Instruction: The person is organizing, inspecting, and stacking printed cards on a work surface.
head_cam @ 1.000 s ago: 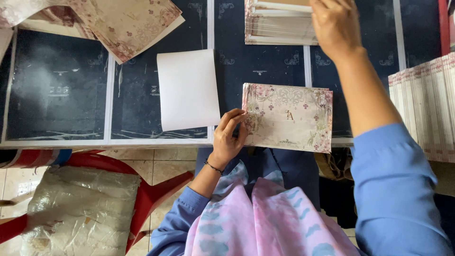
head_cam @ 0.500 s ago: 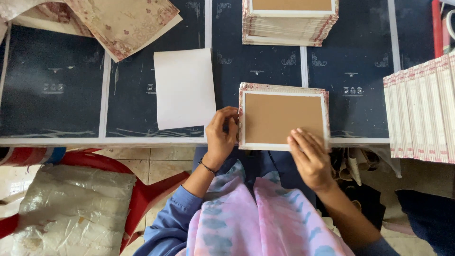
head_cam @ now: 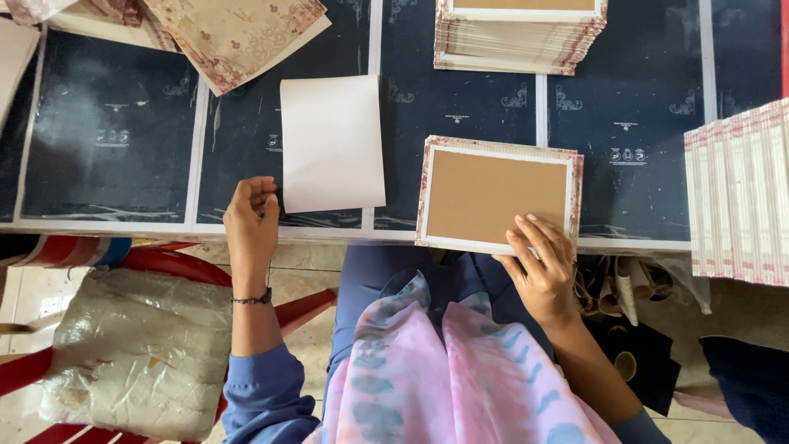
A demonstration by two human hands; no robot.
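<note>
Brown card panel edged in white with a pink floral border — beside it a plain white sheet on the dark navy desk; floral cream-and-pink papers — blue sleeves, pink-blue scarf

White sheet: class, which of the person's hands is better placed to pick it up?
Left. The left hand sits beside the white sheet; the right hand rests on the brown board.

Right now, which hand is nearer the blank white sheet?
Left. The left hand sits at the white sheet's lower-left edge; the right hand rests on the brown-faced card, further off.
</note>
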